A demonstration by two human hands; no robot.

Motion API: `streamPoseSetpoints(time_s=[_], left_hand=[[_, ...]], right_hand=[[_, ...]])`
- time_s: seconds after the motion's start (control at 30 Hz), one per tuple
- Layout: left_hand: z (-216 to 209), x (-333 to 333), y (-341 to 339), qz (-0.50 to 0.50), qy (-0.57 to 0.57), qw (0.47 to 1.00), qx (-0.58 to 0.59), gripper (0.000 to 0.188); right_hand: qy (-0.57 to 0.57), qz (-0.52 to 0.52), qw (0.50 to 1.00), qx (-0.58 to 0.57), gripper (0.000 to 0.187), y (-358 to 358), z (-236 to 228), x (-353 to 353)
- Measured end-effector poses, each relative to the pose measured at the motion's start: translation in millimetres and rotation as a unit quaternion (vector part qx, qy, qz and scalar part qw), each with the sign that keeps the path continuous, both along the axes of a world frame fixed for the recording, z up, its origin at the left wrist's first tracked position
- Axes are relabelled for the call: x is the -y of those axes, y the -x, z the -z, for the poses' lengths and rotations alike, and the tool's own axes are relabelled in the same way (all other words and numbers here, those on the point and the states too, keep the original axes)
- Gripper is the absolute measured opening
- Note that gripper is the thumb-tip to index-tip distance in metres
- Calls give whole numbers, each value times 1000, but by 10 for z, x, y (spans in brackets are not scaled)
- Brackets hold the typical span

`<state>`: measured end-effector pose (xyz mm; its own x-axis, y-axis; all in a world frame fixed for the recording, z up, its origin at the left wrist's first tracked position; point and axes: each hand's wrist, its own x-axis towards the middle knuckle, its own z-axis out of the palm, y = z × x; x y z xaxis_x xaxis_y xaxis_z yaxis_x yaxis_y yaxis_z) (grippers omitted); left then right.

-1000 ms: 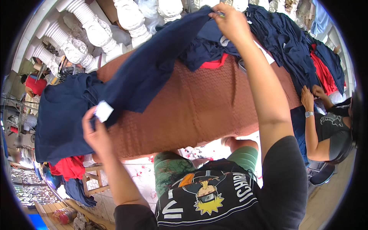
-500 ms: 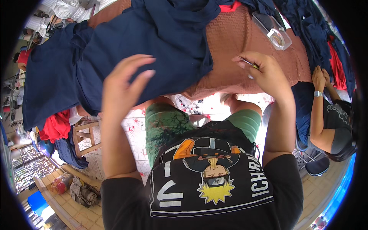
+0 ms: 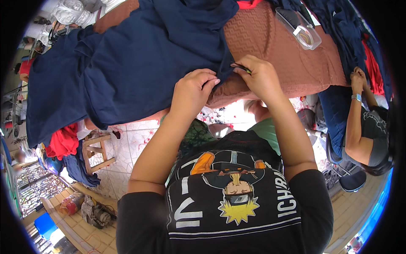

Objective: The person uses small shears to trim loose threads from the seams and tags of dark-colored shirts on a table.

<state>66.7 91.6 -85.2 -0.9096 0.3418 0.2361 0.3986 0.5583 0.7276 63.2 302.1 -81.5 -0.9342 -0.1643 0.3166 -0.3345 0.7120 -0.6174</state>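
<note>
A large piece of navy fabric (image 3: 131, 63) lies spread over the table and hangs off its near edge. My left hand (image 3: 192, 91) is closed in a pinch on the fabric's right edge, close to its near corner. Just right of it, my right hand (image 3: 260, 76) is closed around small dark thread snips (image 3: 242, 68), which are mostly covered by the fingers. Their tip points left, toward the fabric edge; whether it touches the cloth I cannot tell.
A brown quilted cover (image 3: 287, 59) lies on the table. On it, a clear plastic box (image 3: 301, 31) holds a tape roll. Red cloth (image 3: 63, 142) hangs at left above a wooden stool (image 3: 95, 154). At right, a co-worker's hands (image 3: 357, 78) are at more navy and red cloth.
My left hand has moved right and closed on the fabric edge; before, it hovered open. My right hand has come left with the snips, and the two hands are now close together.
</note>
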Motion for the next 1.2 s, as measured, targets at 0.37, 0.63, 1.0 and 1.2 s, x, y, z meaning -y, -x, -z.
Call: streamPoseSetpoints(time_s=[0.37,0.63,1.0,1.2], left_hand=[[-482,330,-449,251,124,950,142,18],[-785,405,-327,116,113,970,179,14],[-70,-125,-213,68,23,991,-115,58],[94,-242,-145,26,5,987,-156,50]], right_hand=[[97,-117,969,196,10,-754,-239,-256],[101,-335,897,269,13,-871,-669,-365],[45,-24,998,-32,23,-245,6,-46],[100,-20,993,64,17,-265,-28,-145]])
